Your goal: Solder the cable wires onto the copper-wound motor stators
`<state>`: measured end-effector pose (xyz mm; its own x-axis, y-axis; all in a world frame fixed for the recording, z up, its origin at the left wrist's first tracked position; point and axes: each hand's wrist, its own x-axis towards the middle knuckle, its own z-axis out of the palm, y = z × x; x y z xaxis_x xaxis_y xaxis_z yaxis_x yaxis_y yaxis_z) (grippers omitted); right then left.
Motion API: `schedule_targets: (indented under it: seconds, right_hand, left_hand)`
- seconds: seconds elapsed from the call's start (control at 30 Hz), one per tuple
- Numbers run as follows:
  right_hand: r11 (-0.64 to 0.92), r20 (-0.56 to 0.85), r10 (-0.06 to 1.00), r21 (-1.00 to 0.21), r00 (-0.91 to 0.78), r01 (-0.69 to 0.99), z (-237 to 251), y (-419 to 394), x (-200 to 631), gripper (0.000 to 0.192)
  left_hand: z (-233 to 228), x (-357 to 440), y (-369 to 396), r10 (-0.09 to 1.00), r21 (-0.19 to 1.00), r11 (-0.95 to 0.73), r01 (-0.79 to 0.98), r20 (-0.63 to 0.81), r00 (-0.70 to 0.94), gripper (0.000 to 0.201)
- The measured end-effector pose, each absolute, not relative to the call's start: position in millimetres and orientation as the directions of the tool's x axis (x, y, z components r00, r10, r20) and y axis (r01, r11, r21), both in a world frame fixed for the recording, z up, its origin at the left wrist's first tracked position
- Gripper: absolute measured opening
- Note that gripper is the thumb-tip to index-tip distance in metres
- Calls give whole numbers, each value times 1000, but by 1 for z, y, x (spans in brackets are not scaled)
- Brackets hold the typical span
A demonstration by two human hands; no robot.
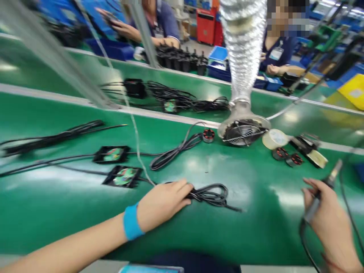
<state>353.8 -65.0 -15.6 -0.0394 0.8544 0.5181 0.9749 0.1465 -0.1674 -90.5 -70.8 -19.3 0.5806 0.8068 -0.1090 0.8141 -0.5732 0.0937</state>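
Observation:
My left hand [166, 197], with a blue wrist strap [132, 222] on, is closed over a coiled black cable [216, 194] on the bench. The fingers hide part of the coil, and the cable's loose end points right. In my right hand [327, 208] is a soldering iron [315, 204], slightly blurred, its tip up and its cord hanging below. Left of my left hand lies a black case with a green circuit board [122, 176]. A second such case [112, 154] sits just behind it, its cable running to another coil [179, 151] beside a small motor coil [208, 135].
A silver duct [241, 45] drops to a round fume hood [243, 131] over the green bench [241, 239]. Two red-and-black motor coils [287, 156] and a pale round container [274, 139] lie right of it. A slanted metal post [65, 57] stands left. Co-workers sit opposite.

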Motion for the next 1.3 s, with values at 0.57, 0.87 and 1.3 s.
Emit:
schedule_targets:
  seconds: [0.57,0.87,1.3]
  right_hand:
    - [-11,303,953,71,-11,997,-29,39,302,29]
    - [150,322,940,-76,-118,986,-30,27,287,31]
    - [318,450,882,-352,-139,881,-43,-62,220,48]
  left_hand:
    - [11,-118,-26,797,587,-383,713,-180,577,52]
    - [19,-74,1,667,863,235,447,-478,572,35]
    - [-1,10,49,701,914,303,269,-405,587,19]
